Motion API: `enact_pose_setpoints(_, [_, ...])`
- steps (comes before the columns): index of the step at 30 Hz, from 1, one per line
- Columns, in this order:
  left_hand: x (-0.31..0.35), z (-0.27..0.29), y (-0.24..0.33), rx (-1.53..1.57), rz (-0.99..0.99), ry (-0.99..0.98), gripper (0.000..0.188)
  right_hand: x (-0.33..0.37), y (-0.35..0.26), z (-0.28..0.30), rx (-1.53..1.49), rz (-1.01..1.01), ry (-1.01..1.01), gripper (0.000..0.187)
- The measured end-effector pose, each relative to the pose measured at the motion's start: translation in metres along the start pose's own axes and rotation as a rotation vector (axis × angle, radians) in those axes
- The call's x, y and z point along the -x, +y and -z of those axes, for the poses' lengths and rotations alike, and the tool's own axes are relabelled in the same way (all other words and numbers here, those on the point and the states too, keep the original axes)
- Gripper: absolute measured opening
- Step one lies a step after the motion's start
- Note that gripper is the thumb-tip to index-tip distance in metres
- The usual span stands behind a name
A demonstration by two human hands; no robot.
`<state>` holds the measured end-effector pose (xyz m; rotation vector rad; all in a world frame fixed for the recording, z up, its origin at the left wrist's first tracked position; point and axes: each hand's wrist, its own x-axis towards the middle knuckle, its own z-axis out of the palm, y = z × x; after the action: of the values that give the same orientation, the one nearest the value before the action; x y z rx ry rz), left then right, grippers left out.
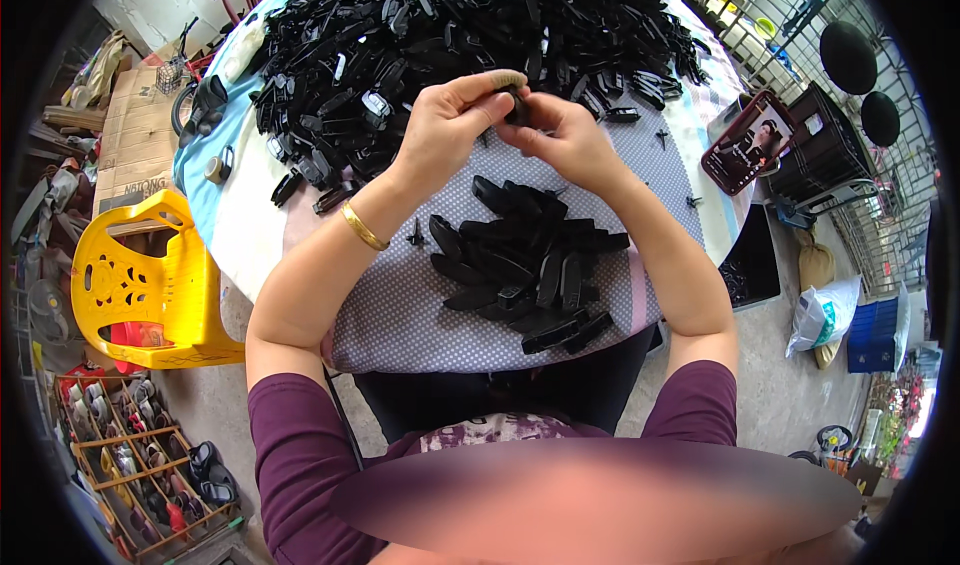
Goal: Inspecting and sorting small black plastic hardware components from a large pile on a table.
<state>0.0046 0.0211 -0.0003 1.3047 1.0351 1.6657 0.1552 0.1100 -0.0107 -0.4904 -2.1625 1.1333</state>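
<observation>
My left hand (448,130) and my right hand (568,140) meet over the table, both closed on one small black plastic part (517,113). Fingers and thumbs cover most of that part, so its full shape is hidden. Beneath my hands, nearer my body, lies a loose heap of elongated black plastic pieces (520,255). A much larger mound of similar glossy black pieces (400,50) spreads across the far side of the table. A tiny black fitting (416,233) lies alone left of the near heap.
Dotted grey cloth covers the table (385,315). A lit phone (752,145) stands at its right edge. A yellow plastic chair (165,280) is at the left, above a shoe rack (150,465). Black crates (820,140) and a white sack (825,315) stand right.
</observation>
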Motion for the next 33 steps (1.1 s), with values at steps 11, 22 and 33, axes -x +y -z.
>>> enact_pose_setpoints(11, [0.008,-0.008,0.016,-0.385,-0.031,-0.091,0.024,-0.01,-0.004,0.043,0.155,0.052,-0.353,0.037])
enact_pose_setpoints(22, [-0.002,-0.035,0.011,-0.795,-0.184,-0.688,0.029,-0.023,0.094,0.121,1.185,-0.415,0.213,0.029])
enact_pose_setpoints(33, [-0.075,-0.067,-0.073,-1.663,-0.717,-0.525,0.021,-0.023,0.088,0.114,0.9,-0.485,-0.012,0.052])
